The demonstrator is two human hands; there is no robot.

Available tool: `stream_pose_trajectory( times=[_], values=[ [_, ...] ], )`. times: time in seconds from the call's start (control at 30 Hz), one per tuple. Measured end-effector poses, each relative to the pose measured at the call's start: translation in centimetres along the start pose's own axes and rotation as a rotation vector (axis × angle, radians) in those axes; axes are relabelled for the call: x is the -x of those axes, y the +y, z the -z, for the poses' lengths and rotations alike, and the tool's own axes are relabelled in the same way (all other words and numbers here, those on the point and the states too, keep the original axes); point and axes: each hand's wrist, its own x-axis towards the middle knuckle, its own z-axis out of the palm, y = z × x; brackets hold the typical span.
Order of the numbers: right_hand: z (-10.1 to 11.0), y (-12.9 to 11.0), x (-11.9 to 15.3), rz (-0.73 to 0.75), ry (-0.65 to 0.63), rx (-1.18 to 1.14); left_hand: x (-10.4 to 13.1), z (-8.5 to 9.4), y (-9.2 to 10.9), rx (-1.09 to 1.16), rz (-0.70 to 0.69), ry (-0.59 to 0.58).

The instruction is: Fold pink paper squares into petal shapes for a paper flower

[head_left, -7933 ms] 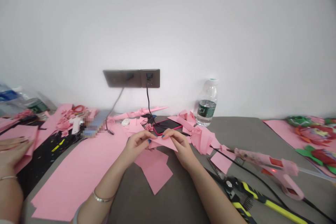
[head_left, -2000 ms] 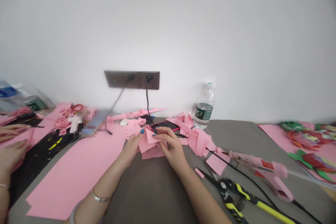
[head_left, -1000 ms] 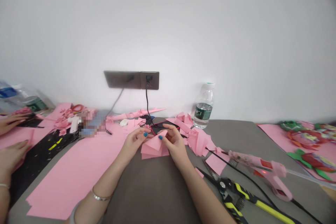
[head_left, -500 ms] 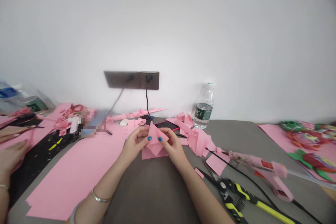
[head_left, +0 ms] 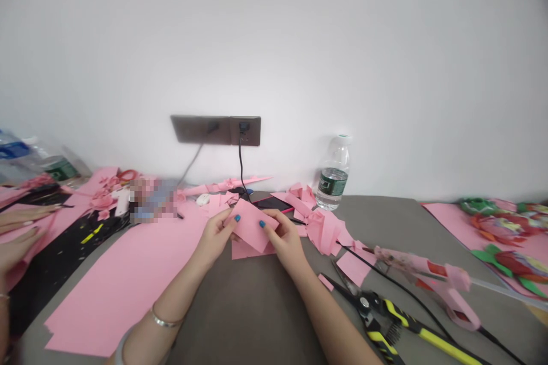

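Note:
A small pink paper square (head_left: 252, 227), looking flat on its near face, is held up just above the table between my two hands. My left hand (head_left: 219, 235) pinches its left side with the thumb on top. My right hand (head_left: 282, 238) grips the right side the same way; the fingers behind the paper are partly hidden. Under it lies another pink paper piece (head_left: 244, 250). Beside my right hand sits a folded pink paper rose (head_left: 323, 231). Large pink sheets (head_left: 115, 291) are stacked to the left of my left forearm.
To the right lie yellow-black pliers-like cutters (head_left: 372, 308) and a pink glue gun (head_left: 432, 271) with its cable. A water bottle (head_left: 333, 174) stands by the wall. At far left, another person's hands (head_left: 19, 239) work on pink paper over a black mat (head_left: 64, 251).
The paper in my hands showed raised, pointed folds before; now it presents one flat square face. My hands have hardly moved. The other person's hands have shifted slightly.

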Motion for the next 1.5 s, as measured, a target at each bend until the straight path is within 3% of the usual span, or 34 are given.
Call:
stream_pose_trajectory(
  times=[0.33, 0.5, 0.6, 0.8, 1.0, 1.1, 1.3, 1.5],
  values=[
    [0.8, 0.3, -0.2, -0.045, 0.158, -0.056, 0.4, 0.2, 0.0, -0.041, 0.042, -0.203],
    [0.3, 0.8, -0.3, -0.253, 0.194, -0.411, 0.3, 0.3, -0.2, -0.152, -0.050, -0.138],
    [0.0, 1.2, -0.3, -0.318, 0.152, -0.495, 0.2, 0.4, -0.4, -0.176, -0.118, -0.087],
    [-0.3, 0.7, 0.0, -0.284, -0.026, -0.394, 0.1, 0.3, -0.9, -0.213, -0.219, -0.107],
    [-0.2, 0.4, 0.1, -0.228, 0.083, -0.258, 0.7, 0.0, -0.3, -0.310, -0.293, -0.208],
    [-0.1, 0.4, 0.0, -0.192, 0.107, -0.241, 0.8, -0.1, -0.3, -0.214, -0.232, -0.258],
    [0.1, -0.3, -0.1, -0.174, 0.181, -0.118, 0.0, 0.0, -1.0, -0.129, 0.017, -0.202],
    [-0.2, -0.7, -0.2, -0.215, 0.144, -0.188, -0.2, -0.3, -1.1, -0.014, 0.101, -0.197]
  ],
)
